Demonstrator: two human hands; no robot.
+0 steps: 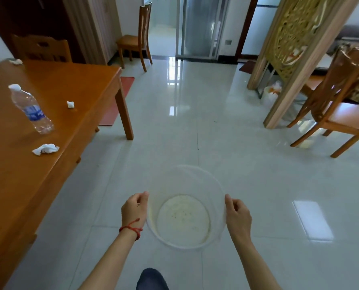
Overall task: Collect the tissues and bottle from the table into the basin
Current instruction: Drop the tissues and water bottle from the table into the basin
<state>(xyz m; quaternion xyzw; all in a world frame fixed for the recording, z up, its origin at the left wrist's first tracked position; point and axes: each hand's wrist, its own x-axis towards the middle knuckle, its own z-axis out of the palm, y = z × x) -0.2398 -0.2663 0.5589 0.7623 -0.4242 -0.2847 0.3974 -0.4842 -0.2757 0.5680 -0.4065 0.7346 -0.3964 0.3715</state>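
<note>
I hold a clear round plastic basin (195,174) in front of me above the tiled floor. My left hand (135,208) grips its left rim and my right hand (237,214) grips its right rim. The basin holds nothing. To my left stands a wooden table (17,185). On it a clear water bottle (31,108) with a blue label stands upright. A crumpled tissue (46,148) lies near the table's right edge, a small one (70,104) lies farther back, and another (16,61) lies at the far end.
A wooden chair (42,49) stands behind the table and another (136,38) by the far wall. At the right are a third chair (337,114), a carved golden screen (300,38) and a white bin (271,95). A red mat (115,103) lies beyond the table.
</note>
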